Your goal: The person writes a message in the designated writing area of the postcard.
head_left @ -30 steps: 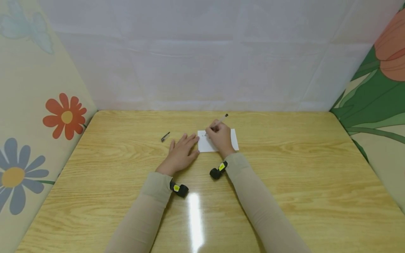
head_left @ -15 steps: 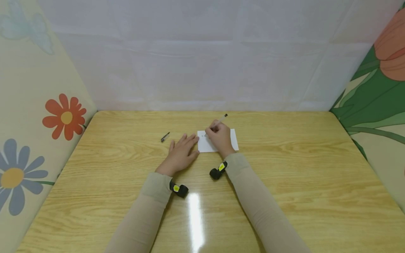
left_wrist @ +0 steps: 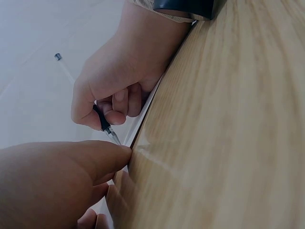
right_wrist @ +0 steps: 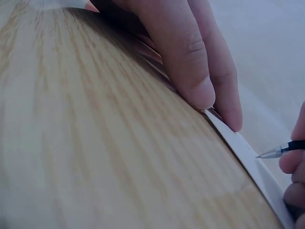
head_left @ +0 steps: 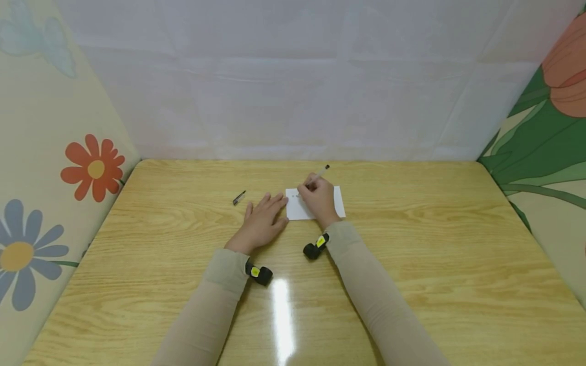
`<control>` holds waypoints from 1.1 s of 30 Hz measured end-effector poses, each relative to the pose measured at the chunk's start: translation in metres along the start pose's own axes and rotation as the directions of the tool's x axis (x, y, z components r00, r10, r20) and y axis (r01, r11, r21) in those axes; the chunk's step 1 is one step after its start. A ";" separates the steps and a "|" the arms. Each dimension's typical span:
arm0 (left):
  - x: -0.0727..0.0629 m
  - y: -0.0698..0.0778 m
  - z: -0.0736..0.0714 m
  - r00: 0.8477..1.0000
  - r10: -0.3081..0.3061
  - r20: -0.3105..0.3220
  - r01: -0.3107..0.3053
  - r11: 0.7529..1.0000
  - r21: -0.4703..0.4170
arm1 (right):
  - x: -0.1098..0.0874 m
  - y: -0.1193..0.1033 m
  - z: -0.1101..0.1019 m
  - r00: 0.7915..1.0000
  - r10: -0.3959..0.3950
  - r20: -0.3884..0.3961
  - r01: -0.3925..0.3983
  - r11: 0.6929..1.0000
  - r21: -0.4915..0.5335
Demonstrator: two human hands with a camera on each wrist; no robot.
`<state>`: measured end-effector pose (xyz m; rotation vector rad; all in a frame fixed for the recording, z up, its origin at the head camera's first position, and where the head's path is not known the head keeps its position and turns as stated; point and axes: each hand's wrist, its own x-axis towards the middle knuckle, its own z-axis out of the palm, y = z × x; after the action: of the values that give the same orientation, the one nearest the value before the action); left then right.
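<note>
A white cloth (head_left: 274,101) hangs behind a wood-grain table (head_left: 435,264), between side walls (head_left: 36,127) painted with large flowers (head_left: 96,169). A small white paper (head_left: 295,211) lies toward the table's far edge, roughly midway between the far corners. A person's right hand (head_left: 320,199) rests over it, pinching a slim pen (head_left: 322,172) between thumb and fingers, the pen's back end leaning toward the far right corner. The left hand (head_left: 261,221) lies spread, fingers nearly straight and gripping nothing, fingertips touching the paper's left edge. Just outside its little finger, on the side of the table's far left corner, lies a loose pen cap (head_left: 239,197). The paper could slide or twist under a stroke, since only those fingertips seem to steady it; ink might smear if the right hand drags back across it; a sweep of the left hand could send the cap rolling. The right hand covers the paper's middle. Small marks (head_left: 295,196) near its far left corner are too tiny to read. Whether the nib (right_wrist: 260,156) touches the paper is unclear. The forearms (head_left: 206,310) and the table's near edge are cut off.
</note>
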<state>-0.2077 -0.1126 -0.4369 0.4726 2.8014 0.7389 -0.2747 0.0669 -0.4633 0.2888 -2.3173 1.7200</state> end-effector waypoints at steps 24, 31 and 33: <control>-0.001 0.002 -0.001 1.000 0.001 -0.003 -0.001 1.000 -0.014 | 0.000 -0.001 0.000 0.993 0.016 -0.120 -0.014 1.000 0.018; 0.000 0.001 -0.001 1.000 0.002 -0.001 -0.002 1.000 -0.014 | 0.000 -0.002 0.000 0.993 0.047 -0.107 -0.044 0.999 0.024; 0.000 0.001 0.000 1.000 0.003 -0.003 -0.003 1.000 -0.014 | -0.001 -0.003 -0.001 0.993 0.045 -0.108 -0.043 0.999 0.021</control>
<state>-0.2074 -0.1121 -0.4361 0.4739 2.7968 0.7604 -0.2732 0.0667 -0.4608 0.1449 -2.2480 1.7332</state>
